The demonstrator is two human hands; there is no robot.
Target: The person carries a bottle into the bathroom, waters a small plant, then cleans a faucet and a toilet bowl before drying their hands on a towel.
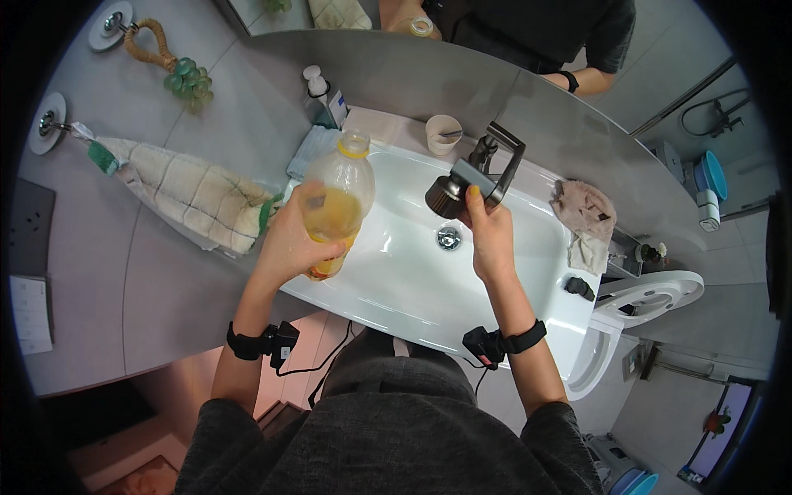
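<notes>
A person stands over a white washbasin (412, 293). The left hand (290, 239) is wrapped around a clear plastic bottle (358, 177), held tilted slightly above the basin's left side. The bottle's open neck carries a yellow ring (354, 150); yellow liquid (338, 213) fills part of it. Low on its side is a yellow, orange and red label (332, 266), its print too small to read.

The right hand (492, 239) pinches the wide nozzle end of a dark metal faucet (511, 169), thumb on top, the other fingers mostly hidden. Below is a round metal drain (448, 239).

Behind the basin, a cream cup (437, 142) contains a thin, dark item. Near the back left corner, a soap dispenser (319, 107) with a white pump stands beside a blue-and-white panel (337, 108). At far left, a white card (30, 313) bears faint, illegible print.
</notes>
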